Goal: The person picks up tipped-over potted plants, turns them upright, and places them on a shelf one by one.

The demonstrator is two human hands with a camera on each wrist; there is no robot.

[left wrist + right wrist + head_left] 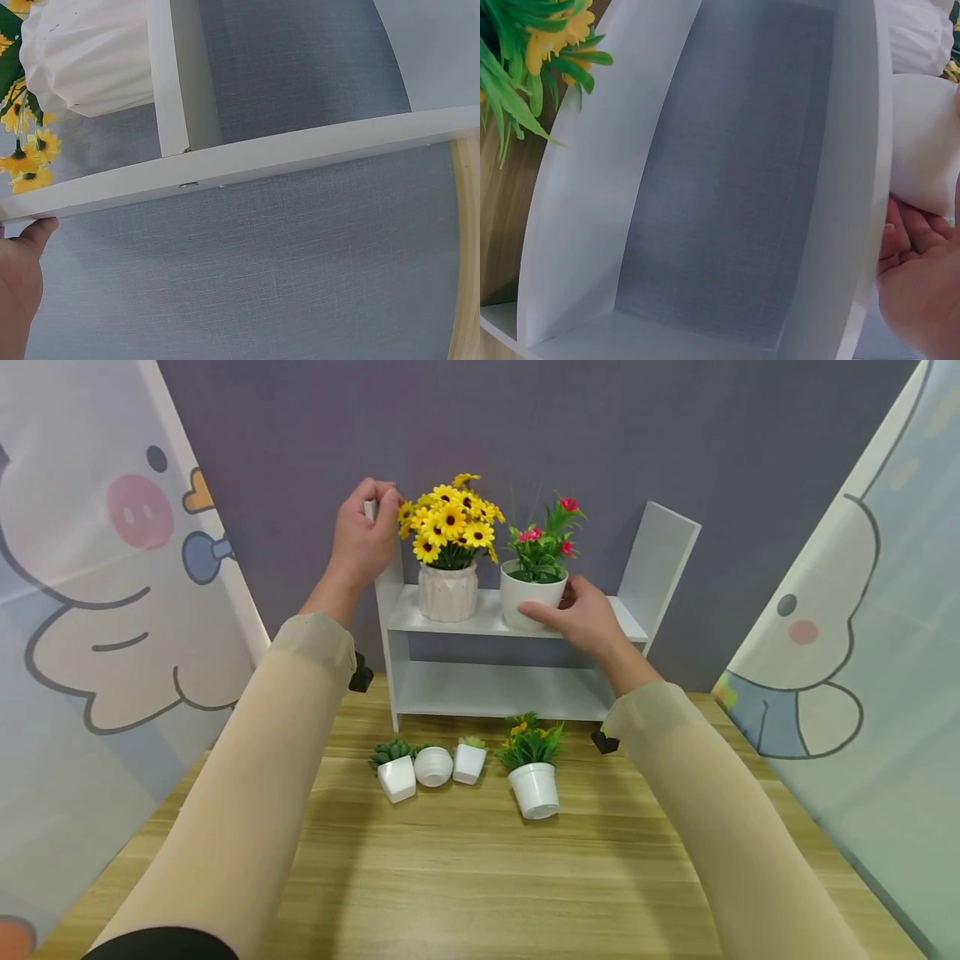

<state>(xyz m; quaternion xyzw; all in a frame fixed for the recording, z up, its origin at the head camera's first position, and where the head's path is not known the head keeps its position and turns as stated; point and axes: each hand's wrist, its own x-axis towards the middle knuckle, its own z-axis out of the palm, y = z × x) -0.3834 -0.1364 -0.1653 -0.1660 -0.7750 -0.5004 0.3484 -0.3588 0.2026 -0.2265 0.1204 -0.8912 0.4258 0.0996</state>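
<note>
My left hand point(365, 532) grips the upper end of the left side panel of a white two-tier shelf point(502, 689). In the left wrist view its fingertips point(45, 227) lie against the panel's edge. With my right hand point(588, 618) I hold a white pot with a pink-flowered plant point(534, 593) on the upper tier, thumb across its front and the other fingers partly hidden at its right side. Left of it, a ribbed white pot of yellow flowers point(448, 593) stands upright on the same tier.
On the wooden table point(450, 877) before the shelf lie three small white succulent pots, among them a round one point(433, 767), and a white pot with an orange-flowered plant point(536, 791). A grey wall point(750, 527) stands behind, with cartoon-printed panels point(847, 693) at both sides.
</note>
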